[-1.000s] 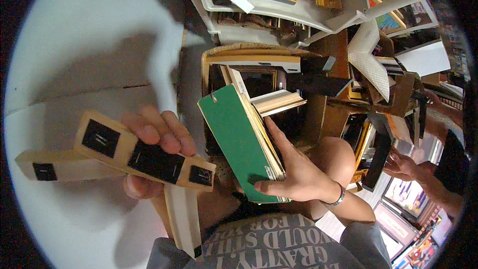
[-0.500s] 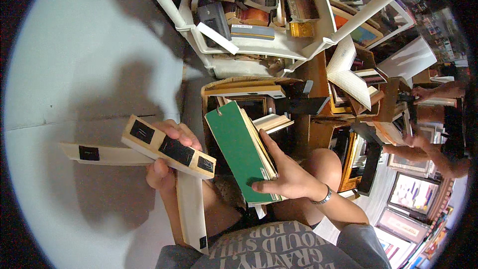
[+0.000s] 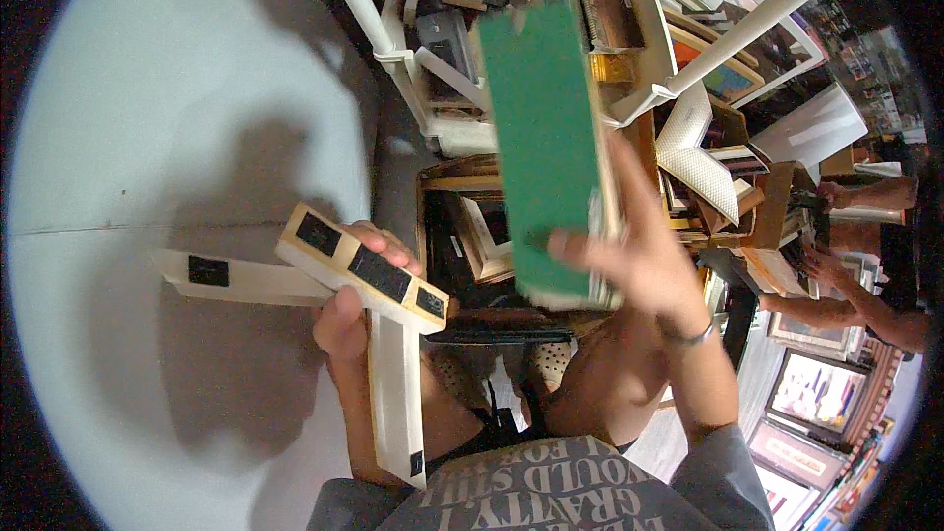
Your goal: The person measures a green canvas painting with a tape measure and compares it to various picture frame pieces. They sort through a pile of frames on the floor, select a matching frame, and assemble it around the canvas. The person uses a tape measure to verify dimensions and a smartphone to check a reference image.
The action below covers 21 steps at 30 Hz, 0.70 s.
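Note:
My left hand [image 3: 344, 327] is closed around a cream wooden block [image 3: 369, 270] with black patches along its face. Two more cream strips meet at that hand: one strip [image 3: 258, 279] points left across the wall, and another strip [image 3: 395, 398] runs down along my forearm. Higher up, my right hand [image 3: 644, 246] grips a thick green-covered book [image 3: 543, 143] by its right and lower edges. Motion blurs the hand and book. Behind the book, part of the white shelf and an open box below it is hidden.
A white shelf rack [image 3: 393, 56] full of frame pieces stands ahead. Below it, an open box [image 3: 423, 226] holds frames [image 3: 484, 241]. A pale wall [image 3: 98, 157] closes off the left. At far right, another person's hands [image 3: 826, 261] work among boxes and frames.
My right hand has lifted the green book up and away, toward the white shelf, and turned it more upright. The box and my knees show more. My left hand still holds the cream pieces.

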Tool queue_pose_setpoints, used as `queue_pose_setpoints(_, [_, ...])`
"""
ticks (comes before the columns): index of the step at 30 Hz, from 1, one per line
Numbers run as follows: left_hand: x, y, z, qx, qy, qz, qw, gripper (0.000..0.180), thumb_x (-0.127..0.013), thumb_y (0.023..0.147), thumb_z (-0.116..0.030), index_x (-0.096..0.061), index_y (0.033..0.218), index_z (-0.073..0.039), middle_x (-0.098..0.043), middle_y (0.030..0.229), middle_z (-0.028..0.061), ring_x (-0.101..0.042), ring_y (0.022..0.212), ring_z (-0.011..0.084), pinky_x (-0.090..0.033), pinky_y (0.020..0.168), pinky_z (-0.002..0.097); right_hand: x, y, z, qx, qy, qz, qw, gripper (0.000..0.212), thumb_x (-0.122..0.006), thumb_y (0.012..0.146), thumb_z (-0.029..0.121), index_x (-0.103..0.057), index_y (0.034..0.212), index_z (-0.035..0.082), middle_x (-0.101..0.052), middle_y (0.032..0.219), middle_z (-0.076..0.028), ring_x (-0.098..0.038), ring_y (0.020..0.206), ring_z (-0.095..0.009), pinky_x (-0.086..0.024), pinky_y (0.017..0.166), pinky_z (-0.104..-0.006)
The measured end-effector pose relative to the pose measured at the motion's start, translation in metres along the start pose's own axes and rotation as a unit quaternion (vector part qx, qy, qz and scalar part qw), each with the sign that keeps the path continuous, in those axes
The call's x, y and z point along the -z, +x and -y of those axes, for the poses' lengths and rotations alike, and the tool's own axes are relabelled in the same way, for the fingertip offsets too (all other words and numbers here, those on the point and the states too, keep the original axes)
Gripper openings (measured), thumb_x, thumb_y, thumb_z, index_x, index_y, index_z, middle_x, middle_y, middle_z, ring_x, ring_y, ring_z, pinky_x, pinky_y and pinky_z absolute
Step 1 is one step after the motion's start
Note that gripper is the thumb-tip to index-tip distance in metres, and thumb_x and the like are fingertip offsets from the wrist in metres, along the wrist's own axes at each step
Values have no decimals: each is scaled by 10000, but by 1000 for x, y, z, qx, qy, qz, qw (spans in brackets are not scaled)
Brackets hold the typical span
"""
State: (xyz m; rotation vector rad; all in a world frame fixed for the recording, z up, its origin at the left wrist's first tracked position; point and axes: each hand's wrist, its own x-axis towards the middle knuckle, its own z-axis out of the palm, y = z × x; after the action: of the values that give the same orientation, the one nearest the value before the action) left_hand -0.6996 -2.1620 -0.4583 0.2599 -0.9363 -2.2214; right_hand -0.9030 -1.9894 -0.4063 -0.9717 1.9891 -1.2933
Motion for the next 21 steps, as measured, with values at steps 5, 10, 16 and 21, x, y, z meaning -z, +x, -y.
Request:
queue_pose_setpoints(5, [0,-4,3,32,49,-53,997,551,-725,747,-358,-539,1106,17,-589,953,123,-617,866,239,-530,786,359,38,101,5,0,-13,-172,985,1028,-788,697,323,-216,1414,-142,-562,1232,-306,-558,1178,-300,-451,989,-372])
queue_pose_setpoints(10, [-11,-6,0,58,108,-110,986,586,-746,691,-361,-542,1106,-1,-595,952,118,-630,847,259,-541,792,397,59,160,-20,-70,-370,-247,893,883,-705,732,549,-398,1269,-80,-507,1219,-403,-521,1174,-463,-413,1000,-498])
queue_pose_setpoints(16, [-12,-5,-2,88,126,-107,982,561,-721,684,-303,-533,1117,0,-599,935,133,-633,865,274,-537,812,429,29,163,-43,99,-566,-431,695,903,-693,747,596,-412,1294,-65,-468,1214,-355,-473,1184,-491,-375,1009,-551])
queue_pose_setpoints(21, [-11,-7,5,85,102,-120,984,556,-716,701,-286,-526,1134,6,-603,967,149,-632,885,279,-531,837,437,-30,133,-4,264,-469,-172,825,568,-689,780,453,-587,1175,58,-598,1078,-185,-535,1135,-349,-345,1066,-509])
